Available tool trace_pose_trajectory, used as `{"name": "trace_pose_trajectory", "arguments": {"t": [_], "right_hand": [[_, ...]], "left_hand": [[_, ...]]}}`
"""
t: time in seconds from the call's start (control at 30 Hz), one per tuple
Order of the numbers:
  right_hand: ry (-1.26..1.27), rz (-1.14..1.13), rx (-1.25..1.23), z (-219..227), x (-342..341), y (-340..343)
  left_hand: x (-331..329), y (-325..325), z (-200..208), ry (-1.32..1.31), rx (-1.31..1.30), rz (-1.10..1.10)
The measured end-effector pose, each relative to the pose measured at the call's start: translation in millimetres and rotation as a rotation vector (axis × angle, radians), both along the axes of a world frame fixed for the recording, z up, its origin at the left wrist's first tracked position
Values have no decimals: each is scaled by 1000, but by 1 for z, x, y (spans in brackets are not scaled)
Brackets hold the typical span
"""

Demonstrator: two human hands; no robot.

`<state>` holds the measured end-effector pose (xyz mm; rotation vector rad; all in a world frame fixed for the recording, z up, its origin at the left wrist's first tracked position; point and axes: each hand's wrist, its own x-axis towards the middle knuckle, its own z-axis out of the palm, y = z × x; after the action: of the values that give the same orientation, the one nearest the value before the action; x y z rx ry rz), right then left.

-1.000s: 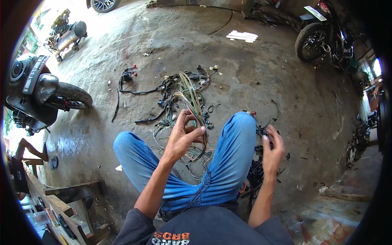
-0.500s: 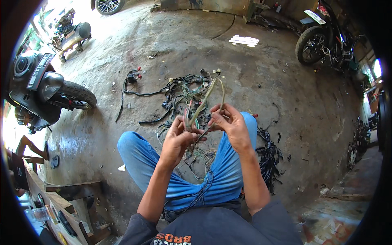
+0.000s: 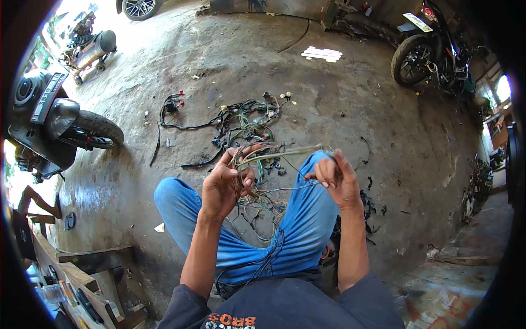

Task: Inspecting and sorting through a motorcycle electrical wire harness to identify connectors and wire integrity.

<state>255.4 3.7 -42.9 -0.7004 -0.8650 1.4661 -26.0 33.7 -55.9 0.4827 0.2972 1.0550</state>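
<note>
Fingers (image 3: 233,164) of the left hand (image 3: 224,183) are curled and pinched around a bundle of wires (image 3: 257,156), which is held up above the knees. A pale sleeved strand (image 3: 290,152) of it is stretched rightward to the right hand (image 3: 337,178), whose thumb and fingertips are closed on its end. Loose wires are draped down between the blue-trousered legs (image 3: 298,230). More wiring harness (image 3: 241,118) is spread on the concrete floor (image 3: 339,104) beyond.

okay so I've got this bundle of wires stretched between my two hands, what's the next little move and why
Probably draw the right hand further out along the pale sleeved strand. The left hand pinches the wire bundle where loops are bunched, and loose wires hang tangled over the knees.
</note>
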Motion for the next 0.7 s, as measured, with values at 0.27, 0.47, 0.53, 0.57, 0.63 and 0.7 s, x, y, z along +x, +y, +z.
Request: {"name": "trace_pose_trajectory", "arguments": {"t": [0.27,0.47,0.53,0.57,0.63,0.7], "right_hand": [[-294,166,17,29,-8,2],[-310,200,120,52,-39,-13],[-402,288,154,58,-44,-16],[-451,257,220,52,-44,-15],[-553,245,280,62,-40,-23],[-688,254,263,76,-41,-37]], "left_hand": [[10,-3,-2,308,-6,39],[45,-2,-28,224,-261,-403],[45,11,-53,126,-230,-521],[47,17,-55,28,-199,-637],[60,20,-51,149,-231,-467],[73,25,-26,171,-235,-248]]}}
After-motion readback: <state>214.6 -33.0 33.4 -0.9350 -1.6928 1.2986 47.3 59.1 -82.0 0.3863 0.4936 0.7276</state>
